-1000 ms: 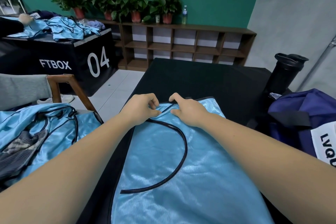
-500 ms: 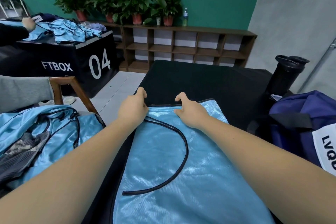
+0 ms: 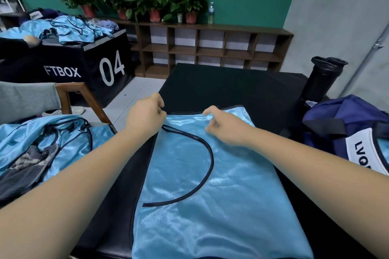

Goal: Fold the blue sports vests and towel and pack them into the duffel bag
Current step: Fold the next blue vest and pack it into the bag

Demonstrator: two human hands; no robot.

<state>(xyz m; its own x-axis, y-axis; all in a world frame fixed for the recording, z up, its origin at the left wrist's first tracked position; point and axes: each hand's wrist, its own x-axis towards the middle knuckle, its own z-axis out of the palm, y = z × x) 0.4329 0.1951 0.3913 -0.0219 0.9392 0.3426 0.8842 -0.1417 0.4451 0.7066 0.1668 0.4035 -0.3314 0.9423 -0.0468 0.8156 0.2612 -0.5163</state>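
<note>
A black tabletop (image 3: 231, 90) fills the middle of the view and carries the rest. On it a blue sports vest (image 3: 210, 195) lies flat, running from the centre down to 6 o'clock, with a dark-trimmed armhole curving across its upper half. At 9 o'clock, off the tabletop's edge, a heap of vests (image 3: 69, 143) lies crumpled with a grey striped cloth (image 3: 27, 166) among it. The navy duffel bag (image 3: 336, 120) sits at 3 o'clock on the tabletop, near the flat vest but apart from it. A black bottle (image 3: 322, 78) stands upright at 2 o'clock, just behind the bag. The left hand (image 3: 145, 118) has its grip pinching the vest's far left corner at 12 o'clock; the right hand (image 3: 223, 128), near it along the same far hem, pinches the fabric between thumb and curled fingers.
</note>
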